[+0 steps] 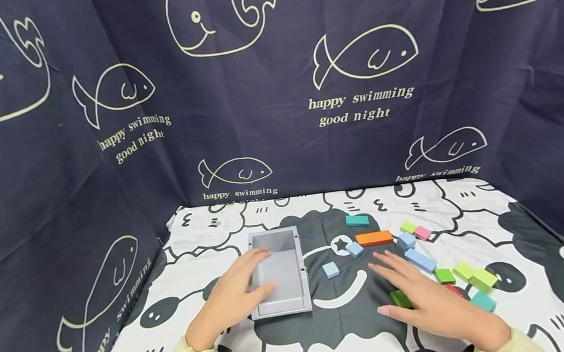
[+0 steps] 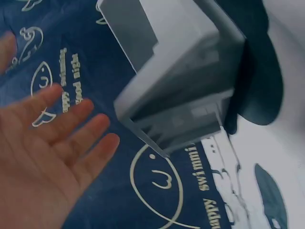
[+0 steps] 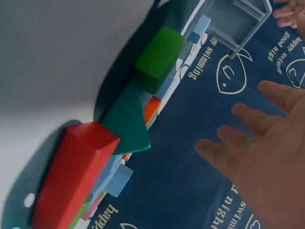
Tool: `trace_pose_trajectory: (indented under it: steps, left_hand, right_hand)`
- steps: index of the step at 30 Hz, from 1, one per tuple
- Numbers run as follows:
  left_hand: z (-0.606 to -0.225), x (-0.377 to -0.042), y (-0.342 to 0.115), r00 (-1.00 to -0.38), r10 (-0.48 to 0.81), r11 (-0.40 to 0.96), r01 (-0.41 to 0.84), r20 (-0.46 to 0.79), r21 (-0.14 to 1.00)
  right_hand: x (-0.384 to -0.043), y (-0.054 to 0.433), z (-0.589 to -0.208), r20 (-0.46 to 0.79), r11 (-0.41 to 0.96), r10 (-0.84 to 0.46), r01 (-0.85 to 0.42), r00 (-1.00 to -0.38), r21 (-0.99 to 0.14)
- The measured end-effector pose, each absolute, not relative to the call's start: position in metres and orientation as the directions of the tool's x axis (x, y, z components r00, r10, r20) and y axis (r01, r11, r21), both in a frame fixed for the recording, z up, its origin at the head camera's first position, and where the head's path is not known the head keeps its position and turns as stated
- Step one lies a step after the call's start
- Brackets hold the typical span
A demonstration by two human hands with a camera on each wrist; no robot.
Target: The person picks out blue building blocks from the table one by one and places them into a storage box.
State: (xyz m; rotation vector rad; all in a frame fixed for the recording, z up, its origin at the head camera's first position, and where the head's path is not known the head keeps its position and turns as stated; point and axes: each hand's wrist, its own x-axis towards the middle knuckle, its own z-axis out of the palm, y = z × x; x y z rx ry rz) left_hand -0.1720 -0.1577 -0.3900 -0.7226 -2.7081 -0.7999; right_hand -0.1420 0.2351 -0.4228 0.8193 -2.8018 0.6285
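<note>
A grey rectangular box [image 1: 305, 293], open at the top, stands on the left half of the cloth. My left hand [image 1: 238, 294] hovers over its left side with fingers spread and nothing in them; in the left wrist view the palm is bare beside the box [image 2: 190, 95]. My right hand [image 1: 427, 299] is held above the scattered blocks, fingers loosely extended and holding nothing. Partly under it show a dark green block [image 1: 401, 299] and a red block [image 1: 454, 290]. The right wrist view also has a teal triangular block [image 3: 128, 121] between those two.
Light blue blocks [image 1: 331, 270] lie right of the box. Farther back are an orange bar [image 1: 374, 238] and a teal block [image 1: 357, 221]. To the right sit a long blue block [image 1: 420, 260], a pink block [image 1: 422, 233] and several green ones. Dark curtains [image 1: 278, 117] enclose the table.
</note>
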Motion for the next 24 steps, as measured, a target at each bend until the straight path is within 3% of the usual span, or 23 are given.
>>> trace_pose_trajectory:
  steps: [7, 11, 24]
  left_hand:
    - [-0.396, -0.18, -0.167, -0.936, 0.095, 0.771, 0.284, 0.339, 0.57]
    - [-0.403, -0.186, -0.173, -0.963, -0.006, 0.733, 0.18, 0.271, 0.656]
    - [-0.423, -0.197, -0.184, -0.999, -0.003, 0.536, 0.036, 0.044, 0.844]
  right_hand:
    - [-0.15, 0.235, -0.415, 0.311, 0.766, -0.481, -0.565, -0.82, -0.306]
    - [-0.155, 0.236, -0.41, 0.349, 0.758, -0.48, -0.58, -0.805, -0.297]
    - [-0.179, 0.232, -0.394, 0.461, 0.692, -0.506, -0.662, -0.729, -0.289]
